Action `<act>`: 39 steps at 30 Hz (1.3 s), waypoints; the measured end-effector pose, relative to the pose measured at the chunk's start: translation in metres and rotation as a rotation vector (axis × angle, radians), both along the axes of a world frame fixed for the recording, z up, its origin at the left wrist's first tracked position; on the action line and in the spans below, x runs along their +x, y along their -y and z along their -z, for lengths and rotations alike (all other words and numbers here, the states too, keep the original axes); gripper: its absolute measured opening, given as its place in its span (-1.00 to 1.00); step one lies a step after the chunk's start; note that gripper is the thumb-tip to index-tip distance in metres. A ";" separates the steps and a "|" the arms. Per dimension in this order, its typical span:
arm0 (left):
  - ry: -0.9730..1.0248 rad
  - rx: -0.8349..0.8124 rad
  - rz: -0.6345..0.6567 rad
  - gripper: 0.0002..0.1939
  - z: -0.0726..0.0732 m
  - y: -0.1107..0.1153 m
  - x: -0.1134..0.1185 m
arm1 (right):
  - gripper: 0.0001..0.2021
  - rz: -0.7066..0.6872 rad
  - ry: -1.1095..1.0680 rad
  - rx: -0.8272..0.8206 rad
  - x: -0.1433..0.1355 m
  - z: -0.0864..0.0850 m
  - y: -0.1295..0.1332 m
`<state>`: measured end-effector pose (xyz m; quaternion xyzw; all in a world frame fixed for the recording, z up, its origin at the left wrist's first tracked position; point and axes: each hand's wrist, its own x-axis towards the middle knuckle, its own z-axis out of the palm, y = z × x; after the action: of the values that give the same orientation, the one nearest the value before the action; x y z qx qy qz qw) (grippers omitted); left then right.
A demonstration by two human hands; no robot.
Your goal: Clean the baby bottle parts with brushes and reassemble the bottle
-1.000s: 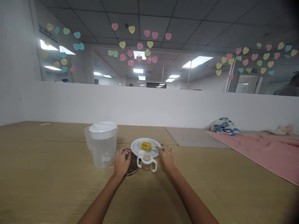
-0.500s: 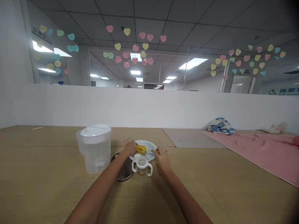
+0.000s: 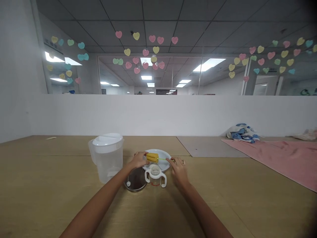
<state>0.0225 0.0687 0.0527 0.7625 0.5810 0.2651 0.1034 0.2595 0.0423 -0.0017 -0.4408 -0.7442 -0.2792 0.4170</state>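
Observation:
My left hand (image 3: 139, 159) is closed on a yellow sponge-like piece (image 3: 152, 157) over the white plate (image 3: 163, 155). A thin yellow-green stick runs from the yellow piece to my right hand (image 3: 178, 168), whose fingers are closed on its other end. Just in front of the plate stands a small clear cup (image 3: 155, 176) with a white two-handled collar. To its left, partly under my left forearm, lies a dark round lid (image 3: 135, 181) with a metal rim and a small white knob.
A translucent lidded pitcher (image 3: 110, 163) stands left of my left hand. Far right, a blue-and-white cloth (image 3: 242, 133) is bunched near the wall, beside a pink cloth (image 3: 277, 155). A grey mat (image 3: 208, 147) lies at the back.
The view has shifted, so everything on the table sits slightly further right. My left hand shows more of the yellow piece, and the lid's white knob has come into sight.

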 end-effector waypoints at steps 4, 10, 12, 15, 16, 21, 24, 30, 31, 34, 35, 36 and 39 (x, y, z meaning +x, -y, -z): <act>0.179 0.125 0.035 -0.41 0.012 0.016 -0.005 | -0.52 -0.100 -0.038 0.116 0.004 -0.012 0.010; 0.366 0.604 0.019 -0.63 0.048 0.048 -0.014 | -0.55 -0.261 0.075 0.298 0.000 -0.021 0.020; 0.275 0.701 0.062 -0.65 0.054 0.054 -0.014 | -0.56 -0.268 0.089 0.326 -0.002 -0.021 0.022; 0.169 0.761 0.110 -0.62 0.055 0.057 -0.014 | -0.59 -0.259 0.061 0.357 -0.004 -0.022 0.026; 0.157 0.757 0.104 -0.61 0.055 0.059 -0.015 | -0.61 -0.258 0.054 0.365 -0.005 -0.023 0.028; 0.329 0.626 -0.024 -0.59 0.055 0.063 -0.022 | -0.66 -0.281 0.089 0.423 -0.010 -0.025 0.033; 0.525 0.588 -0.205 -0.50 0.057 0.062 -0.025 | -0.64 -0.260 0.075 0.419 -0.008 -0.024 0.031; 0.384 0.643 -0.244 -0.33 0.063 0.054 -0.031 | -0.59 -0.104 -0.091 0.336 0.006 -0.018 0.019; 0.334 0.645 -0.252 -0.35 0.063 0.053 -0.032 | -0.59 -0.088 -0.105 0.325 0.007 -0.017 0.018; 0.223 0.635 -0.265 -0.47 0.062 0.054 -0.033 | -0.57 -0.067 -0.101 0.314 0.008 -0.017 0.017; 0.200 0.630 -0.265 -0.52 0.062 0.056 -0.033 | -0.56 -0.062 -0.100 0.309 0.008 -0.017 0.018; 0.180 0.621 -0.264 -0.56 0.061 0.057 -0.033 | -0.55 -0.055 -0.101 0.298 0.008 -0.016 0.018; 0.134 0.555 -0.275 -0.68 0.057 0.061 -0.033 | -0.55 -0.023 -0.115 0.250 0.007 -0.015 0.018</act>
<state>-0.0101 0.0075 -0.0044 0.6566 0.5762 0.4747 -0.1073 0.2661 0.0239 0.0131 -0.3920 -0.6834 -0.3393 0.5140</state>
